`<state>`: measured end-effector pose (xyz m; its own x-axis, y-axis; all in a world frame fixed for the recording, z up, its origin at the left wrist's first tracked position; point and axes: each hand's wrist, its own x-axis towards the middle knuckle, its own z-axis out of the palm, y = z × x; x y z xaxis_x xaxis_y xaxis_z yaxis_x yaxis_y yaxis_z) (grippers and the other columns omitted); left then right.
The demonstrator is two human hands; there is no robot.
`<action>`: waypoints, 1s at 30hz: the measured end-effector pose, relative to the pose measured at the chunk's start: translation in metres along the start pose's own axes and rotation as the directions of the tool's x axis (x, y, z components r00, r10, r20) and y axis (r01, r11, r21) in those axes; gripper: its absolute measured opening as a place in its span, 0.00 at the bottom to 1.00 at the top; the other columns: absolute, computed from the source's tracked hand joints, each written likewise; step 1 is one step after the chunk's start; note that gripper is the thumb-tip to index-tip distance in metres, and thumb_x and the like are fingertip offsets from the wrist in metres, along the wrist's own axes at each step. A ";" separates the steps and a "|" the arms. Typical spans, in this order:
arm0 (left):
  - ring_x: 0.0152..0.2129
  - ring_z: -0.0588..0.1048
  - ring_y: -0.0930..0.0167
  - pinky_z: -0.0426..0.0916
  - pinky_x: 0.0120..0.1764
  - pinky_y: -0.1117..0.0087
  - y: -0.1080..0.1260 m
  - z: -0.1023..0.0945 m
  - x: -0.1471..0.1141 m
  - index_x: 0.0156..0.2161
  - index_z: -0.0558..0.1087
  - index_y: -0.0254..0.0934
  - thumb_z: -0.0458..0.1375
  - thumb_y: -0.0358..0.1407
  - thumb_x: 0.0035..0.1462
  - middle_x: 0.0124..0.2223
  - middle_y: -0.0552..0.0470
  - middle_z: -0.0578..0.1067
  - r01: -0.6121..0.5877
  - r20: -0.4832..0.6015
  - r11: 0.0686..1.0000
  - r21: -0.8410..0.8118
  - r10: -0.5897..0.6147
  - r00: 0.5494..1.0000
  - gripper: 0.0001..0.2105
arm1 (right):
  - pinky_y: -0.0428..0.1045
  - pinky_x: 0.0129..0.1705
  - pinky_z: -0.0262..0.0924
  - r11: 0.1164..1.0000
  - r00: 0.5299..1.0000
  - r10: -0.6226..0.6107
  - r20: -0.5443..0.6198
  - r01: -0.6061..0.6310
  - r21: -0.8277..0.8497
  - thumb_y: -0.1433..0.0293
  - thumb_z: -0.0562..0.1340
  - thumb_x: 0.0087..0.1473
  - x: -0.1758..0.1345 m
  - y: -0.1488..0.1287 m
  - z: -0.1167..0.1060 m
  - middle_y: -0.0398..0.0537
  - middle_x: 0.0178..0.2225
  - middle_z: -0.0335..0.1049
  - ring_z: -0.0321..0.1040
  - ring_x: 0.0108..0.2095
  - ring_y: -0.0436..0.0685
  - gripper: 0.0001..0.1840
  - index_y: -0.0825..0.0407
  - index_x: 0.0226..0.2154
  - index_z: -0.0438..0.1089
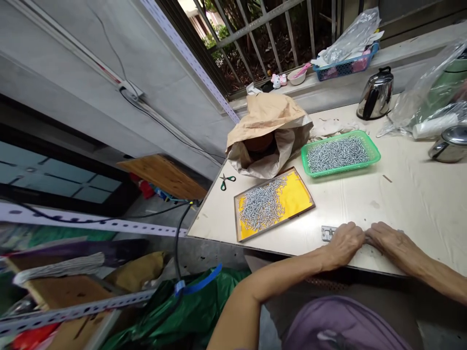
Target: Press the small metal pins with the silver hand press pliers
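Near the front edge of the table, my left hand [346, 241] is closed over a small silver metal fitting [327, 233], whose flat end with holes sticks out to the left. Right beside it, my right hand [390, 244] has its fingers curled down at the same spot; a bit of metal shows past its knuckles. The fingers hide most of the piece, so its exact kind is unclear. To the left lies a shallow tray [299, 193] with a yellow bottom, partly covered by silver screws [260, 206]. Behind it, a green plastic basket [375, 154] is filled with similar screws.
A brown paper bag [272, 114] stands open behind the tray. Green-handled scissors [228, 182] lie by the table's left edge. Farther back are a steel kettle [375, 95], a metal pot [452, 145] and clear plastic bags. A blue basket [345, 68] sits on the windowsill.
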<state>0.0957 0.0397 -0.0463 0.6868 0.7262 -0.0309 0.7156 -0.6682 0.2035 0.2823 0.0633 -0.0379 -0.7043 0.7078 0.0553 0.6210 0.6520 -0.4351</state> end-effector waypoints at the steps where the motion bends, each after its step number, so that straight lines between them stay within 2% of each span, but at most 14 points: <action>1: 0.39 0.71 0.65 0.69 0.40 0.65 0.002 0.000 -0.003 0.40 0.72 0.31 0.48 0.30 0.65 0.38 0.43 0.73 0.013 -0.032 1.000 0.020 -0.013 0.999 0.10 | 0.52 0.35 0.60 1.000 1.000 -0.005 0.018 0.004 0.008 0.63 0.48 0.64 0.002 0.005 -0.002 0.51 0.33 0.66 0.65 0.37 0.59 0.15 0.49 0.34 0.68; 4: 0.50 0.68 0.59 0.68 0.45 0.58 0.007 0.001 -0.012 0.45 0.71 0.28 0.47 0.35 0.66 0.52 0.35 0.70 0.062 -0.171 0.994 0.093 -0.046 0.984 0.14 | 0.54 0.40 0.61 0.998 0.997 -0.055 0.045 0.054 0.031 0.60 0.53 0.61 0.011 0.020 -0.008 0.53 0.36 0.68 0.66 0.39 0.61 0.16 0.50 0.44 0.70; 6: 0.53 0.66 0.58 0.68 0.47 0.57 0.012 0.001 -0.017 0.46 0.71 0.30 0.45 0.34 0.67 0.55 0.35 0.68 0.069 -0.204 0.993 0.097 -0.049 0.978 0.14 | 0.54 0.41 0.61 0.996 0.995 -0.090 0.033 0.089 0.021 0.63 0.51 0.62 0.021 0.026 -0.012 0.53 0.36 0.69 0.66 0.37 0.60 0.16 0.50 0.43 0.71; 11: 0.39 0.70 0.66 0.68 0.37 0.66 0.027 0.003 -0.019 0.40 0.72 0.34 0.47 0.29 0.65 0.39 0.45 0.73 0.028 0.002 0.999 -0.015 -0.028 1.000 0.10 | 0.52 0.33 0.57 0.985 0.995 -0.093 -0.026 0.088 -0.146 0.71 0.50 0.61 0.047 0.024 -0.019 0.50 0.28 0.67 0.64 0.31 0.58 0.16 0.50 0.26 0.69; 14: 0.37 0.69 0.67 0.67 0.37 0.67 0.023 0.000 -0.023 0.39 0.73 0.35 0.49 0.33 0.66 0.35 0.47 0.72 0.028 -0.028 0.997 -0.075 -0.030 0.999 0.10 | 0.51 0.34 0.56 0.972 0.994 -0.108 -0.026 0.100 -0.211 0.73 0.50 0.60 0.054 0.024 -0.020 0.49 0.28 0.68 0.62 0.31 0.57 0.15 0.50 0.27 0.68; 16: 0.34 0.69 0.68 0.66 0.37 0.67 0.003 -0.010 -0.029 0.38 0.74 0.35 0.50 0.36 0.66 0.34 0.48 0.72 0.143 -0.113 0.984 -0.109 -0.155 0.981 0.11 | 0.51 0.34 0.54 0.964 0.993 -0.109 -0.041 0.096 -0.246 0.75 0.50 0.59 0.054 0.029 -0.016 0.48 0.28 0.67 0.62 0.31 0.56 0.15 0.49 0.27 0.68; 17: 0.33 0.69 0.68 0.66 0.37 0.67 -0.012 -0.017 -0.032 0.38 0.74 0.35 0.50 0.35 0.66 0.33 0.48 0.72 0.249 -0.158 0.961 -0.123 -0.267 0.951 0.11 | 0.51 0.34 0.53 0.961 0.993 -0.110 -0.048 0.094 -0.260 0.75 0.50 0.58 0.053 0.032 -0.012 0.48 0.28 0.67 0.61 0.31 0.56 0.15 0.49 0.28 0.68; 18: 0.34 0.69 0.67 0.66 0.37 0.66 -0.030 -0.025 -0.035 0.38 0.75 0.34 0.50 0.34 0.65 0.33 0.47 0.72 0.398 -0.197 0.908 -0.129 -0.417 0.887 0.11 | 0.51 0.34 0.52 0.958 0.992 -0.113 -0.055 0.094 -0.271 0.75 0.49 0.59 0.052 0.036 -0.007 0.48 0.28 0.67 0.61 0.31 0.57 0.15 0.48 0.28 0.68; 19: 0.36 0.69 0.66 0.66 0.39 0.65 -0.049 -0.033 -0.037 0.40 0.75 0.33 0.51 0.33 0.64 0.36 0.45 0.73 0.535 -0.231 0.831 -0.149 -0.556 0.799 0.10 | 0.51 0.33 0.51 0.956 0.991 -0.115 -0.064 0.093 -0.279 0.75 0.49 0.59 0.050 0.040 -0.003 0.48 0.28 0.67 0.60 0.31 0.57 0.15 0.48 0.28 0.68; 20: 0.38 0.70 0.65 0.66 0.40 0.65 -0.068 -0.041 -0.039 0.41 0.75 0.33 0.53 0.33 0.63 0.38 0.44 0.73 0.630 -0.233 0.757 -0.173 -0.653 0.721 0.09 | 0.51 0.33 0.50 0.954 0.990 -0.120 -0.069 0.095 -0.284 0.74 0.49 0.60 0.050 0.043 0.002 0.48 0.28 0.66 0.59 0.31 0.57 0.16 0.48 0.28 0.68; 21: 0.40 0.70 0.64 0.66 0.41 0.65 -0.086 -0.048 -0.039 0.41 0.76 0.32 0.55 0.34 0.62 0.39 0.43 0.73 0.683 -0.201 0.704 -0.194 -0.710 0.675 0.09 | 0.52 0.32 0.50 0.953 0.990 -0.124 -0.073 0.098 -0.287 0.74 0.48 0.60 0.049 0.046 0.005 0.48 0.28 0.66 0.59 0.32 0.57 0.16 0.48 0.29 0.68; 23: 0.41 0.70 0.63 0.65 0.42 0.66 -0.113 -0.055 -0.037 0.42 0.76 0.32 0.58 0.35 0.59 0.40 0.43 0.74 0.706 -0.099 0.675 -0.214 -0.734 0.672 0.09 | 0.52 0.32 0.49 0.951 0.989 -0.129 -0.076 0.102 -0.291 0.74 0.48 0.60 0.049 0.048 0.009 0.48 0.28 0.66 0.58 0.31 0.57 0.16 0.49 0.29 0.68; 26: 0.41 0.71 0.64 0.65 0.42 0.68 -0.133 -0.055 -0.031 0.39 0.77 0.32 0.58 0.32 0.58 0.39 0.44 0.75 0.675 0.023 0.700 -0.234 -0.690 0.723 0.07 | 0.51 0.31 0.48 0.956 0.992 -0.109 -0.069 0.086 -0.282 0.75 0.47 0.60 0.048 0.042 0.005 0.49 0.28 0.65 0.57 0.31 0.57 0.16 0.49 0.29 0.67; 30: 0.38 0.72 0.66 0.65 0.42 0.68 -0.140 -0.050 -0.027 0.35 0.77 0.31 0.56 0.26 0.56 0.37 0.45 0.76 0.636 0.038 0.723 -0.270 -0.652 0.757 0.07 | 0.51 0.33 0.50 0.967 0.997 -0.074 -0.008 0.070 -0.246 0.74 0.47 0.62 0.048 0.029 -0.010 0.49 0.29 0.66 0.57 0.33 0.57 0.16 0.50 0.29 0.66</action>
<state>-0.0297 0.1218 -0.0254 0.0577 0.9795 -0.1930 0.9198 0.0230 0.3918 0.2703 0.1190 -0.0387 -0.7457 0.6595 0.0947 0.6356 0.7467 -0.1960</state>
